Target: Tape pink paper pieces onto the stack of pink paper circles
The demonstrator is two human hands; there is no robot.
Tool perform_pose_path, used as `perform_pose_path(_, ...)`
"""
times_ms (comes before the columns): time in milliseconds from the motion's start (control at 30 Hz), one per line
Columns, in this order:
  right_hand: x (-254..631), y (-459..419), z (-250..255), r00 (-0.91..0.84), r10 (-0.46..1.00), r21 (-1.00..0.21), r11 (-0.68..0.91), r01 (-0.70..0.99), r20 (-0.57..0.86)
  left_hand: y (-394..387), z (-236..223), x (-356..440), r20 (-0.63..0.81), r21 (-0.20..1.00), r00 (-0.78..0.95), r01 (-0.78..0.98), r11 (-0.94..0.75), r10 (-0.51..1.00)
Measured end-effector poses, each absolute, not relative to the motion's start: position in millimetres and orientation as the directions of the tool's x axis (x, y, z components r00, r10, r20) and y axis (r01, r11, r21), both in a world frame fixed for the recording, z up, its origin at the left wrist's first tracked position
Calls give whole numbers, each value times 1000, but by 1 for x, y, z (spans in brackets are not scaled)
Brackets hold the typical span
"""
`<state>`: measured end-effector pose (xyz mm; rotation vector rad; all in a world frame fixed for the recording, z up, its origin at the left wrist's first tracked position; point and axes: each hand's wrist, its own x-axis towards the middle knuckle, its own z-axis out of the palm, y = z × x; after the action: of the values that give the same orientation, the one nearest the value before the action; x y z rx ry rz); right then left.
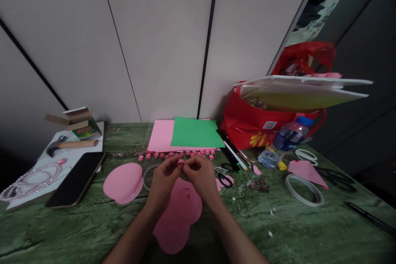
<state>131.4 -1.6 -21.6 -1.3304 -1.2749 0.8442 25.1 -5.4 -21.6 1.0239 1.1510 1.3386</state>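
Note:
Between my two hands is a small pink paper rose [180, 162], a rolled bit of paper. My left hand [163, 178] pinches it from the left with thumb and fingertips. From the right, the closed fingertips of my right hand [200, 176] meet it. Below the hands lie pink paper circles [173, 231], some with a spiral cut. Behind them runs a row of small pink paper roses [161, 156]. Left of my left hand are a stack of pink paper circles [122, 181] and a roll of tape [147, 177], partly hidden. Black-handled scissors [225, 180] lie right of my right hand.
Green and pink sheets [198, 133] lie at the back, near pens [235, 156]. A red bag [239, 121] and water bottle [284, 142] stand right, behind a tape roll [304, 190]. Left are a phone [77, 179], hammer [72, 144], small box [85, 128] and bead string [34, 179].

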Motion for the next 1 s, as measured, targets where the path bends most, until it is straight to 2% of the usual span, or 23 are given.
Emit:
perform_pose_path(267,130,-3,-20,153,973,-956,126,264,171,-5,-22,21,97,995,-139,44,-92,986)
perform_pose_path(467,130,-3,-20,156,973,-970,140,199,172,-3,-20,20,147,988,-55,48,-144,988)
perform_pose_path(700,133,-2,-20,103,983,-975,130,182,151,-4,-19,15,153,981,-48,130,-146,987)
perform_pose_path(867,130,-8,-15,112,969,-897,154,415,218,0,-28,11,277,940,-14,212,-268,961)
perform_pose_path(1000,127,-13,-15,122,945,-794,180,581,304,3,-31,9,416,846,27,356,-398,909)
